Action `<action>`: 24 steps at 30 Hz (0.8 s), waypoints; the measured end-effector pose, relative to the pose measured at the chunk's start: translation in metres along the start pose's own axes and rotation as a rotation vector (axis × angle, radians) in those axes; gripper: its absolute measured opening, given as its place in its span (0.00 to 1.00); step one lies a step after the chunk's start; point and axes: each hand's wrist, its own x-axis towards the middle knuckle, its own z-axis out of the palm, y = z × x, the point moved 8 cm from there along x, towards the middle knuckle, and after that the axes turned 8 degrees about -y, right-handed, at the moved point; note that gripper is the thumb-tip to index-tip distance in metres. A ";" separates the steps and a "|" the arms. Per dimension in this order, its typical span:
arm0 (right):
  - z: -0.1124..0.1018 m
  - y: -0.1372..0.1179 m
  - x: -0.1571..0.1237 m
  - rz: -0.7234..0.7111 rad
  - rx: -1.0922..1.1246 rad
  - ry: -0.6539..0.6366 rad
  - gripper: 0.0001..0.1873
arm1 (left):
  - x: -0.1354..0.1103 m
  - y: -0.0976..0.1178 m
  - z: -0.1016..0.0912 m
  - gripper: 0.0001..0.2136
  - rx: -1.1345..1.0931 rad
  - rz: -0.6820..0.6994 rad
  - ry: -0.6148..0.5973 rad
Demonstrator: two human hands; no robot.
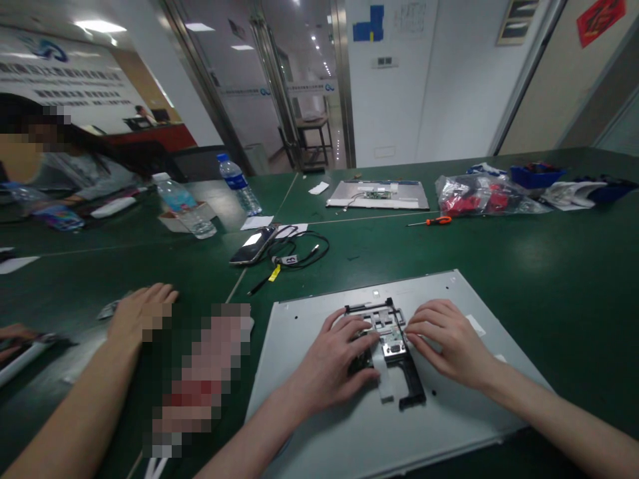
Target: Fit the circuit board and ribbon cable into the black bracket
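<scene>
A large grey-white flat panel (319, 439) lies in front of me. On it rests a black plastic frame (412, 382) with metal parts and a circuit board (397, 332); a pale flat ribbon strip (384, 382) runs down its middle. My left hand (339, 356) grips the frame's left side, fingers curled over the board and thumb lower down. At the frame's right edge, the thumb and fingertips of my right hand (444, 342) are pinched together. Whatever sits between those fingertips is too small to tell.
Another person's arm (114, 366) reaches in at left, beside a blurred-out item (210, 366). Beyond lie a phone (253, 245), a black cable (319, 259), water bottles (239, 185), an orange screwdriver (436, 221), a second panel (344, 193) and a plastic bag (484, 196).
</scene>
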 end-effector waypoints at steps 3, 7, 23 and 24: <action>0.000 -0.003 0.001 -0.014 0.011 -0.005 0.08 | 0.001 0.002 -0.002 0.22 -0.004 0.010 0.026; 0.002 -0.013 0.001 -0.053 0.038 -0.036 0.07 | 0.001 0.003 -0.005 0.18 -0.004 0.025 0.061; 0.035 -0.040 -0.003 -0.142 0.043 -0.368 0.11 | 0.001 0.000 -0.003 0.11 0.065 0.019 0.090; 0.035 -0.040 -0.003 -0.142 0.040 -0.371 0.11 | 0.002 0.000 -0.003 0.11 0.061 0.017 0.078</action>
